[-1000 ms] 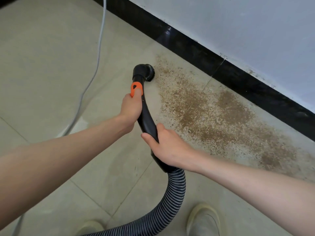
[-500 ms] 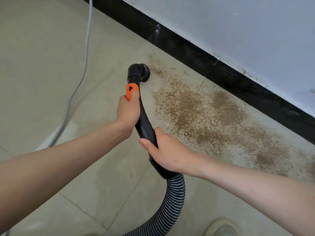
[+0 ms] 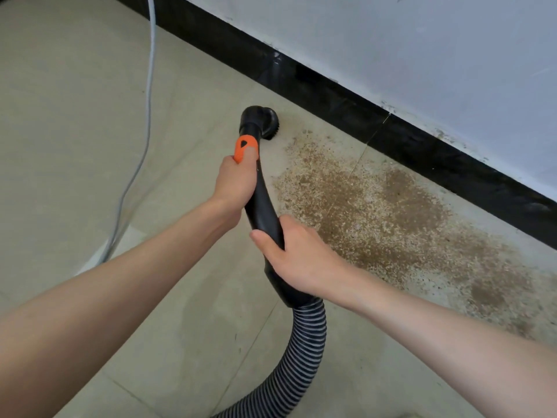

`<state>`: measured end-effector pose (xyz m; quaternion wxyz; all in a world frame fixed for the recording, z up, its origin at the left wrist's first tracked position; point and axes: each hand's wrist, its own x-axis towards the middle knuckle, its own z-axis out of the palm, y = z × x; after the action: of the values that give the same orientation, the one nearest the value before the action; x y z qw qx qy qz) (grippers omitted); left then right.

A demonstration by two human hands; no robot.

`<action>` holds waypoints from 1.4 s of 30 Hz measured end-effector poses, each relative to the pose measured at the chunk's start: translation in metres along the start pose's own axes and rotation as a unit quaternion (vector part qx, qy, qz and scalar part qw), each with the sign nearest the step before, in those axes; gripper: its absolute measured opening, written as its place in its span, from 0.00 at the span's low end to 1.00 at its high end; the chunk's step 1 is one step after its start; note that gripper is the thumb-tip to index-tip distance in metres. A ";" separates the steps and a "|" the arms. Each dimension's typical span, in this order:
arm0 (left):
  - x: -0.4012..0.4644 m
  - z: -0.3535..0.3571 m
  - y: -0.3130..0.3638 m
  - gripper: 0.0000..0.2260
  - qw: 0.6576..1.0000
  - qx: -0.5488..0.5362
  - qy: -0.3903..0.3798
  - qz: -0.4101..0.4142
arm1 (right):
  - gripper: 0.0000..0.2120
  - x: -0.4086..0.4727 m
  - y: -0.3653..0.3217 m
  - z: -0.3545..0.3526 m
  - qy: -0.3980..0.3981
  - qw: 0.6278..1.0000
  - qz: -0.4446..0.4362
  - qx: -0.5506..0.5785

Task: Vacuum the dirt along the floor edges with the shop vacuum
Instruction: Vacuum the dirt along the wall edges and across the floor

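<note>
Beige floor tiles (image 3: 75, 116) meet a black skirting board (image 3: 331, 95), brown dirt (image 3: 376, 212) beside it. Left hand (image 3: 238, 182) and right hand (image 3: 298, 260) both grip the curved black vacuum wand (image 3: 262, 206); its round brush (image 3: 269, 123) sits at the dirt's far edge. Dragging might scatter grit; the grey cable (image 3: 149, 86) could snag.

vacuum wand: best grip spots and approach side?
Grip the black wand at two spots, as shown: the left hand just below the orange collar, the right hand on the lower bend above the ribbed hose. Come from the open-floor side, fingers wrapping around. The tube is round and curved, and the brush head faces the dirt.
</note>
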<state>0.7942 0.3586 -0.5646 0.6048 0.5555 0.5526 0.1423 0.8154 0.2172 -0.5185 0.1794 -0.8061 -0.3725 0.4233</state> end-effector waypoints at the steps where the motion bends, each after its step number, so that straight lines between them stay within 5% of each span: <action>1: 0.004 -0.007 -0.002 0.16 1.000 0.000 0.015 0.003 | 0.19 0.003 -0.005 0.002 -0.008 1.000 -0.009 -0.008; 8: 0.028 -0.026 -0.010 0.16 0.999 -0.005 0.037 0.014 | 0.18 0.024 -0.013 0.008 -0.025 0.999 -0.034 -0.022; 16: 0.037 0.012 0.010 0.15 0.998 0.014 -0.053 0.032 | 0.20 0.026 0.003 0.001 0.036 0.998 0.003 0.050; 25: 0.076 -0.035 0.019 0.15 0.998 0.018 0.046 0.034 | 0.21 0.077 -0.032 0.006 -0.005 0.998 -0.047 0.033; 42: 0.009 0.056 -0.003 0.12 0.981 0.129 -0.104 0.097 | 0.19 0.005 0.046 0.024 0.159 0.985 0.066 0.024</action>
<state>0.8426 0.3359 -0.5841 0.5656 0.6918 0.4435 0.0692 0.8185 0.1897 -0.5631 0.2270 -0.8816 -0.2747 0.3094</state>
